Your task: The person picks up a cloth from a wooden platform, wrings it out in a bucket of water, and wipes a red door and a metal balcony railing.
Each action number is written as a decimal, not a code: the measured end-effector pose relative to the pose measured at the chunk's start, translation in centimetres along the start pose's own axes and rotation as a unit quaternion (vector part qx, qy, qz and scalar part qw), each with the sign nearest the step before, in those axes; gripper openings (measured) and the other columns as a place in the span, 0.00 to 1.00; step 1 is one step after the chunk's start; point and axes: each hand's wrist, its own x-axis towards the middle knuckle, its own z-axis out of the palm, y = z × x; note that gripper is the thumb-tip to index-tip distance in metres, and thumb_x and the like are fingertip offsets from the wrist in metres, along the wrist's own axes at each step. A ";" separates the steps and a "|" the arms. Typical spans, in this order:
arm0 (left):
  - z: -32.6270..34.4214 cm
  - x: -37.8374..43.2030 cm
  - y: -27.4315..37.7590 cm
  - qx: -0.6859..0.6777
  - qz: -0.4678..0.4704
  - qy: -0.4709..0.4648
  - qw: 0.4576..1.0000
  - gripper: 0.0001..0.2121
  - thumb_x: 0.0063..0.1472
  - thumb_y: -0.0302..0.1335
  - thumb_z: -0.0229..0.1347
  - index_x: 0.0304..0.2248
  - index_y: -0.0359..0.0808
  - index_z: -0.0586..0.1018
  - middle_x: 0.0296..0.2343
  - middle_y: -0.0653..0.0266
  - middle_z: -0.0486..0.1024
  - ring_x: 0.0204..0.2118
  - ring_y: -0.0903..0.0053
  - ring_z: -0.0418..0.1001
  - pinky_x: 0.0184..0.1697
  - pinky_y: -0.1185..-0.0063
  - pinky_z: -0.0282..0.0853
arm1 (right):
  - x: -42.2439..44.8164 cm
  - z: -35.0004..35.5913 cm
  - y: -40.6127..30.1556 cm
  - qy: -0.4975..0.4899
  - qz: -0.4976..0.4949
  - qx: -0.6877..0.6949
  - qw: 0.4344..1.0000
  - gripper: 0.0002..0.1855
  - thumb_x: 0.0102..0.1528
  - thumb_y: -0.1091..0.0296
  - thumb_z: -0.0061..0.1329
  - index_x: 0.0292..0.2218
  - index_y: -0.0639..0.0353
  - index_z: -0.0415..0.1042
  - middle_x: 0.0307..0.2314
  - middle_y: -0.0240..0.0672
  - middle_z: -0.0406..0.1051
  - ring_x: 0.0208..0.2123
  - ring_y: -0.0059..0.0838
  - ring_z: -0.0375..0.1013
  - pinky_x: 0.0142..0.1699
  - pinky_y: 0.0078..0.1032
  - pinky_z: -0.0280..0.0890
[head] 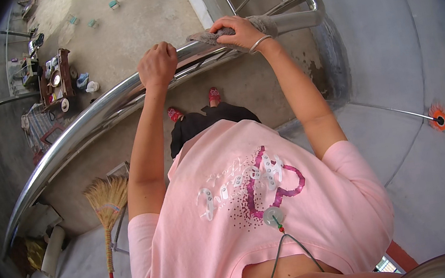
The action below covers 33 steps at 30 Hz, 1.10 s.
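Observation:
A polished metal handrail curves across in front of me, from the lower left to the upper right. My left hand is closed over the top tube. Further right, my right hand presses a grey-brown cloth around the same rail, near the corner where the tube meets the wall side. The cloth wraps over the tube, and part of it lies under my palm and fingers. The right hand's thumb shows on the near side; the cloth hides the tube beneath.
A straw broom with a red handle stands at left, beside a rolled tube. A long-handled orange brush leans at the right wall. Beyond the rail, a lower yard holds small stools and a loaded wooden table.

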 end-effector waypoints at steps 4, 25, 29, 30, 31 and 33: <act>0.2 0.1 -0.2 -0.004 0.002 -0.005 1.000 0.13 0.57 0.35 0.43 0.25 0.38 0.75 0.26 0.60 0.74 0.30 0.61 0.72 0.32 0.67 0.67 | 0.0 0.0 -0.3 -0.002 0.004 -0.026 1.000 0.15 0.42 0.58 0.53 0.35 0.47 0.72 0.33 0.28 0.69 0.39 0.30 0.66 0.46 0.27 0.59; 0.5 -0.2 -0.4 -0.012 0.010 0.012 1.000 0.11 0.55 0.31 0.45 0.21 0.35 0.74 0.23 0.57 0.74 0.28 0.61 0.72 0.32 0.67 0.67 | 0.7 2.0 -1.3 0.036 0.018 -0.119 0.992 0.20 0.35 0.53 0.51 0.34 0.47 0.72 0.32 0.31 0.71 0.39 0.33 0.68 0.46 0.33 0.59; 0.5 0.0 -0.1 -0.026 0.016 0.011 0.999 0.12 0.56 0.32 0.44 0.22 0.35 0.74 0.24 0.57 0.74 0.29 0.61 0.72 0.32 0.66 0.67 | 0.6 2.0 -1.3 0.049 0.009 -0.113 0.992 0.19 0.35 0.55 0.51 0.33 0.47 0.72 0.31 0.31 0.71 0.38 0.34 0.68 0.45 0.32 0.60; 0.6 -0.2 -0.1 -0.032 0.016 0.007 0.999 0.12 0.57 0.33 0.44 0.23 0.35 0.73 0.24 0.57 0.74 0.29 0.60 0.72 0.32 0.66 0.66 | 0.4 2.1 -1.3 0.050 0.007 -0.113 0.992 0.19 0.35 0.56 0.51 0.33 0.48 0.72 0.31 0.31 0.71 0.38 0.34 0.68 0.45 0.32 0.60; 0.7 -0.3 -0.2 -0.032 0.018 0.007 0.999 0.12 0.57 0.33 0.44 0.23 0.35 0.74 0.24 0.57 0.74 0.29 0.60 0.72 0.32 0.66 0.66 | 0.3 2.1 -1.3 0.052 0.002 -0.109 0.993 0.19 0.35 0.56 0.51 0.33 0.48 0.72 0.31 0.31 0.71 0.38 0.34 0.68 0.45 0.32 0.61; 0.5 -0.5 -0.3 -0.032 0.022 0.006 0.999 0.12 0.57 0.33 0.44 0.24 0.35 0.74 0.24 0.57 0.74 0.29 0.61 0.72 0.32 0.66 0.66 | 0.3 2.3 -1.5 0.055 -0.010 -0.101 0.993 0.18 0.35 0.57 0.51 0.33 0.48 0.72 0.31 0.32 0.71 0.37 0.35 0.69 0.44 0.31 0.61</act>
